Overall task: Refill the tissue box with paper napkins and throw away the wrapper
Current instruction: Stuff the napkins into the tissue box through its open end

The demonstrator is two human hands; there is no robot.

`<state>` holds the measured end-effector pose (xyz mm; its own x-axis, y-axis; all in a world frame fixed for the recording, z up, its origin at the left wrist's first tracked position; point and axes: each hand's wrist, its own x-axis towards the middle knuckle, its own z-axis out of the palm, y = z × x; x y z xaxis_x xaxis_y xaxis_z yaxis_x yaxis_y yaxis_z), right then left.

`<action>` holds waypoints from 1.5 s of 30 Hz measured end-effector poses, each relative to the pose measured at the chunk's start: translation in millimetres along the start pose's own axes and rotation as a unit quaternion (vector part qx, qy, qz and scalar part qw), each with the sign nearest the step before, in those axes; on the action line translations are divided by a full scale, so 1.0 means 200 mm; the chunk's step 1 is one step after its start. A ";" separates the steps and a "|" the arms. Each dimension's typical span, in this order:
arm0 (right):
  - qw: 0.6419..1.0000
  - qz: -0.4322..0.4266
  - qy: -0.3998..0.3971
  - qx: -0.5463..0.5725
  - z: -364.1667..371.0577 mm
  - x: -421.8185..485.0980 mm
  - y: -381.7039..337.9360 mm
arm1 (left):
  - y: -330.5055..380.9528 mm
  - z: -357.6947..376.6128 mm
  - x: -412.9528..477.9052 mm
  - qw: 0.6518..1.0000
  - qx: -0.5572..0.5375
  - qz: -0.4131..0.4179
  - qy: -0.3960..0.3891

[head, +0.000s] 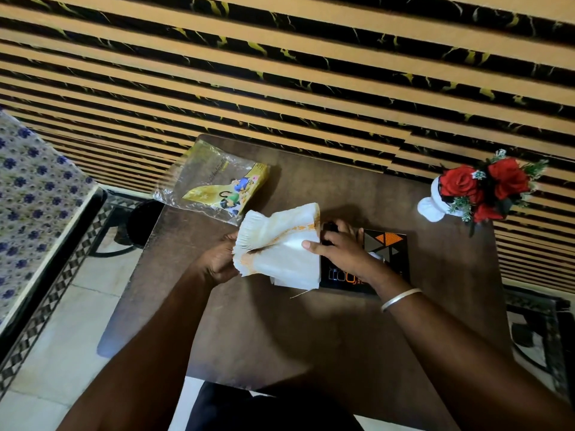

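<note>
A thick stack of white paper napkins (280, 244) with an orange printed edge is bent over at the left end of a black tissue box (387, 244) with orange and grey triangles. My left hand (217, 259) grips the stack's left edge. My right hand (339, 247) lies on the box, thumb pressing the napkins and fingers at the box's open end. The empty clear and yellow plastic wrapper (217, 181) lies flat at the table's far left corner.
The dark brown table (280, 331) stands against a striped wall. A white vase of red artificial roses (479, 188) sits at the far right corner. A black round stool or bin (143, 222) stands on the floor at left, beside a patterned bed edge (37, 194).
</note>
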<state>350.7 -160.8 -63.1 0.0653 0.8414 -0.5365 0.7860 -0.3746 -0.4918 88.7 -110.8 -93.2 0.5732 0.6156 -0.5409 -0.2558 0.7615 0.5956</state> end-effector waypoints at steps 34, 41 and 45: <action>0.967 -0.089 -0.020 -0.240 -0.01 -0.05 0.03 | -0.17 -0.11 0.08 0.985 0.131 -0.039 0.106; 0.961 -0.106 -0.003 -0.256 -0.01 -0.08 0.02 | -0.11 0.06 0.11 0.970 0.196 -0.025 0.141; 0.963 -0.107 -0.003 -0.248 -0.02 -0.08 0.02 | -0.12 0.01 0.15 0.977 0.128 -0.078 0.153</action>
<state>355.5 -173.8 -53.7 -0.1334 0.8760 -0.4634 0.9781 0.0412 -0.2038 114.7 -110.3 -122.3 0.3207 0.5571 -0.7661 0.0420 0.7996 0.5991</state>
